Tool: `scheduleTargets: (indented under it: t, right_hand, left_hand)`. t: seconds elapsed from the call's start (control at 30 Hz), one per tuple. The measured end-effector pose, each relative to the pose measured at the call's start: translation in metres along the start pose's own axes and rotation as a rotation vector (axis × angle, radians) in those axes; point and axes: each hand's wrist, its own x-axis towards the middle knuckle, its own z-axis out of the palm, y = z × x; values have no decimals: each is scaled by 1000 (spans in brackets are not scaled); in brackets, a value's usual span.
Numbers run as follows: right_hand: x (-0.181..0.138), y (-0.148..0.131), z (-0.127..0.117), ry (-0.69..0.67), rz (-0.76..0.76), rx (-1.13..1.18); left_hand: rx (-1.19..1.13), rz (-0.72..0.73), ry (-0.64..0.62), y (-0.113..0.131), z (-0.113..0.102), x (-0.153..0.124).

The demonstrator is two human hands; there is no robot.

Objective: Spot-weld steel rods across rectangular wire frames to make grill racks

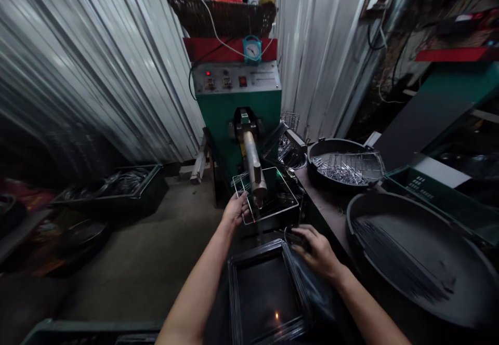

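Observation:
My left hand (236, 208) is closed on the left side of a rectangular wire frame (276, 213). The frame lies roughly level around the tip of the spot welding machine's upper arm (255, 171), where a small bright spot shows on the wire. My right hand (314, 249) is to the right and nearer, its fingers curled beside a thin curved wire shape; what they hold is too dark to make out. Below and between my hands is a stack of dark rectangular wire frames (234, 293), with a small orange glow inside its outline.
The green machine (241, 101) has a red light and a teal clock (252, 50). At right, one round pan (319, 180) holds short metal pieces and a wire rack; a larger pan (421, 236) holds long dark rods. A green crate (113, 202) is at left.

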Motion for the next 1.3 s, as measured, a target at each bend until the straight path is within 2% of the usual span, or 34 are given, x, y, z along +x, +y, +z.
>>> scheduleTargets:
  t: [0.07, 0.13, 0.27, 0.37, 0.53, 0.8, 1.3]
  right_hand:
    - [19, -12, -2, -88, -28, -57]
    - [23, -25, 5, -239, -45, -88]
    - [4, -48, 25, -527, -46, -97]
    - [-12, -61, 32, -615, 7, -103]
    - [-20, -70, 33, -632, 40, -174]
    - [-21, -70, 29, -606, 42, -230]
    - [-16, -66, 18, -610, -15, -17]
  left_hand:
    - [56, -29, -65, -7, -12, -27]
    - [119, -66, -97, -16, -24, -55]
    - [105, -125, -93, -35, -42, -100]
    - [105, -136, -110, -44, -48, -119]
    - [96, -149, -89, -49, -49, -132]
    - [67, -161, -74, -48, -41, -136]
    - [79, -177, -95, -40, -38, -142]
